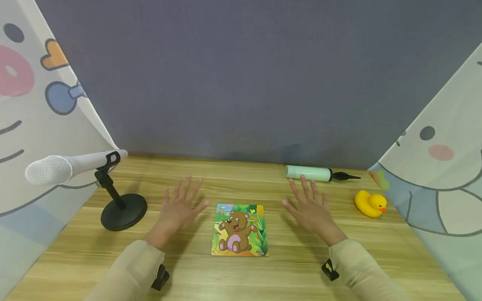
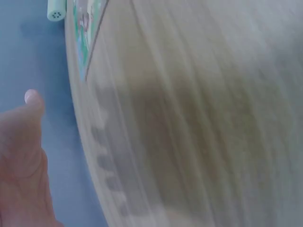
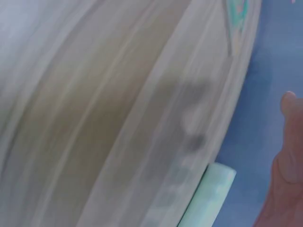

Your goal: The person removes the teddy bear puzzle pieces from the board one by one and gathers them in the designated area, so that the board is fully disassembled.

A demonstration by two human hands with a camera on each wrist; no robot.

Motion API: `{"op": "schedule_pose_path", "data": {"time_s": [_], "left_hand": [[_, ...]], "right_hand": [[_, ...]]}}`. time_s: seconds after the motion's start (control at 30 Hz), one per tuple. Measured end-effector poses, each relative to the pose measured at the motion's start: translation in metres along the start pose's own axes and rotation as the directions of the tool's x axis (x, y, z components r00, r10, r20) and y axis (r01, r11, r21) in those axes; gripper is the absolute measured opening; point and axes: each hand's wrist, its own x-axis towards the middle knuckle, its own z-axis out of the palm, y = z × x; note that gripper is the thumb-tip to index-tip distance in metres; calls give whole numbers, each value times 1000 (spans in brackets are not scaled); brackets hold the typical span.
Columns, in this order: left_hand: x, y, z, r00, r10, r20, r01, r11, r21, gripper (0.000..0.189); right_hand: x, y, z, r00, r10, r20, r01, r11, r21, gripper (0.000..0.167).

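Observation:
A square bear puzzle (image 1: 239, 230) lies flat at the middle of the wooden table, a brown bear pictured on it. To its left my left hand (image 1: 180, 210) is held over the table with fingers spread and holds nothing. My right hand (image 1: 311, 209) is spread the same way on the puzzle's other side, also holding nothing. In both wrist views the hands cast shadows on the wood below them. Just beyond the right fingertips lies a pale green hand pump (image 1: 308, 172) with a black nozzle.
On the left, a white microphone (image 1: 75, 166) stands in a black desk stand (image 1: 124, 212). A yellow rubber duck (image 1: 370, 203) sits at the far right of the table (image 1: 241, 278). A grey panel (image 1: 241, 83) rises behind, with cartoon-printed panels on both sides.

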Motion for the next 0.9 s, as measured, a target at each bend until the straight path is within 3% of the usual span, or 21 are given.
{"op": "schedule_pose_path", "data": {"time_s": [0.23, 0.4, 0.53, 0.63, 0.8, 0.9], "left_hand": [[-1, 14, -1, 992, 97, 77, -102, 993, 52, 87], [-7, 23, 0, 972, 187, 141, -196, 979, 52, 95], [-13, 28, 0, 956, 226, 186, -235, 971, 32, 106], [-15, 30, 2, 945, 239, 222, -247, 969, 7, 113], [-15, 33, 6, 937, 236, 259, -248, 969, 15, 119], [-15, 34, 7, 933, 228, 277, -245, 969, 27, 120]], "right_hand": [[0, -25, -1, 992, -90, -83, 94, 994, 49, 75], [2, -38, 3, 975, -165, -148, 178, 981, 77, 72], [6, -42, 9, 959, -230, -166, 250, 962, 109, 69], [9, -42, 15, 957, -257, -138, 275, 951, 139, 65], [12, -44, 23, 974, -225, -18, 223, 954, 200, 61], [14, -45, 27, 974, -223, 43, 208, 951, 229, 59]]}}
